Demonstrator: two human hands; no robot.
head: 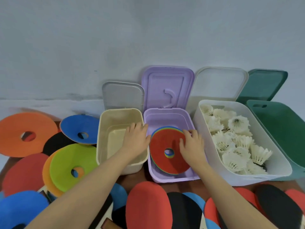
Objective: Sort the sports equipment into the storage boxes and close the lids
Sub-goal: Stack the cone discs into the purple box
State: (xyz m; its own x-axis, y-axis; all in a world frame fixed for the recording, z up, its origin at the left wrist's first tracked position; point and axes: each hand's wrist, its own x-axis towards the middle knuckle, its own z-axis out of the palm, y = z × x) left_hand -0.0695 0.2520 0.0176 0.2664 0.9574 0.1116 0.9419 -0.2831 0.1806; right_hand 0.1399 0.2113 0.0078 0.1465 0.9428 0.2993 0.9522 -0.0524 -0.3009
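A stack of flat disc markers [166, 162], red on top, lies tilted inside the open purple box [166, 178]. My right hand [192, 146] holds the stack's upper right edge, thumb on the red disc and fingers curled over the rim. My left hand [136, 139] lies with straight fingers over the wall between the beige box [105, 139] and the purple box, touching the stack's left edge. The white box [264, 176] holds several shuttlecocks [231, 142]. The green box [280, 128] stands at the far right.
Four lids lean on the wall behind the boxes: grey [123, 95], purple [167, 86], white [217, 83], green [262, 85]. Loose orange [28, 134], blue [80, 128] and green discs [72, 166] lie at the left. Red and black paddles [148, 207] crowd the front.
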